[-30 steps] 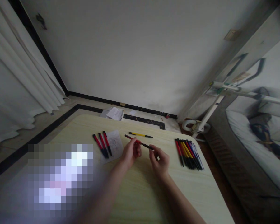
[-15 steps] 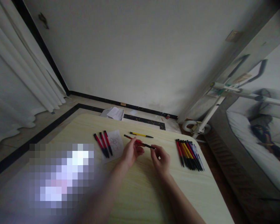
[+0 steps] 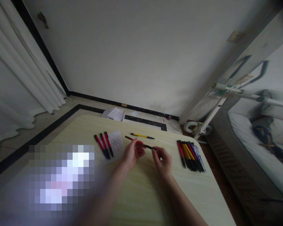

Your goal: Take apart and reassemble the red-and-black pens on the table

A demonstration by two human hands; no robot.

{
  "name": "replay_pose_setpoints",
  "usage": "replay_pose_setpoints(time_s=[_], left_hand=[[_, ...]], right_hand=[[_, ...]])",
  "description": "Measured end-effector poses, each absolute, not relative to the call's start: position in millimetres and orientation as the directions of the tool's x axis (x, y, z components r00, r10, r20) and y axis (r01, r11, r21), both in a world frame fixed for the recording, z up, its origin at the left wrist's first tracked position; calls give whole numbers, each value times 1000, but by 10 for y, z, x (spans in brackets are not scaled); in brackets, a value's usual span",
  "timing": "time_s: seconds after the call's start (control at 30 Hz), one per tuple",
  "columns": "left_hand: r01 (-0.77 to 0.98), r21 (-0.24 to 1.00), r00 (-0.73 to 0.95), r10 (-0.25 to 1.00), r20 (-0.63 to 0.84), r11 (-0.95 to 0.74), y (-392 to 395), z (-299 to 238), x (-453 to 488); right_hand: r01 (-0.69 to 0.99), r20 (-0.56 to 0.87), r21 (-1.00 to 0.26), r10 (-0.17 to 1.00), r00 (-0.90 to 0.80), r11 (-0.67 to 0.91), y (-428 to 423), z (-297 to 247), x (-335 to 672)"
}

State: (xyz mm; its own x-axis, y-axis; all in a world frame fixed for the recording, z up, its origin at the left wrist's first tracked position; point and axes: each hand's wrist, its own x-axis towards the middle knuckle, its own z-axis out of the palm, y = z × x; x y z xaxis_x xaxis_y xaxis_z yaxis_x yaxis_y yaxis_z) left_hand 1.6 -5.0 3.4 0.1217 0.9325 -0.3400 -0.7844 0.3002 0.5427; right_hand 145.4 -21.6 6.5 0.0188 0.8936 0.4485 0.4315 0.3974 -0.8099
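A red and black pen [image 3: 139,142] is held between my two hands above the table. My left hand [image 3: 133,152] is closed around its red barrel. With thumb and fingertips, my right hand [image 3: 162,158] pinches the pen's black end. Just beyond them a yellow and black pen [image 3: 142,136] lies on the table. Left of my hands, several red and black pens [image 3: 103,145] rest side by side, partly over a sheet of paper [image 3: 116,144] with line drawings. To the right lies a row of red, yellow and white-blue pens [image 3: 191,156].
The pale wooden table [image 3: 141,188] has rounded far corners. A box of papers [image 3: 114,114] stands on the floor behind it. A white metal frame [image 3: 212,114] and a sofa [image 3: 240,150] are at the right, a white curtain [image 3: 21,78] at the left. A pixelated patch covers the lower left.
The view has shifted very slightly. Both hands keep the same hold on the red and black pen, with hardly any movement.
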Motion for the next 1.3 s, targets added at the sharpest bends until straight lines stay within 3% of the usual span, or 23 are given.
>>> replay_pose_setpoints(time_s=[1.3], left_hand=[[-786, 584, -13, 939, -344, 203, -48, 77, -51]], right_hand=[[411, 407, -839, 913, 40, 356, -215, 37, 1467]])
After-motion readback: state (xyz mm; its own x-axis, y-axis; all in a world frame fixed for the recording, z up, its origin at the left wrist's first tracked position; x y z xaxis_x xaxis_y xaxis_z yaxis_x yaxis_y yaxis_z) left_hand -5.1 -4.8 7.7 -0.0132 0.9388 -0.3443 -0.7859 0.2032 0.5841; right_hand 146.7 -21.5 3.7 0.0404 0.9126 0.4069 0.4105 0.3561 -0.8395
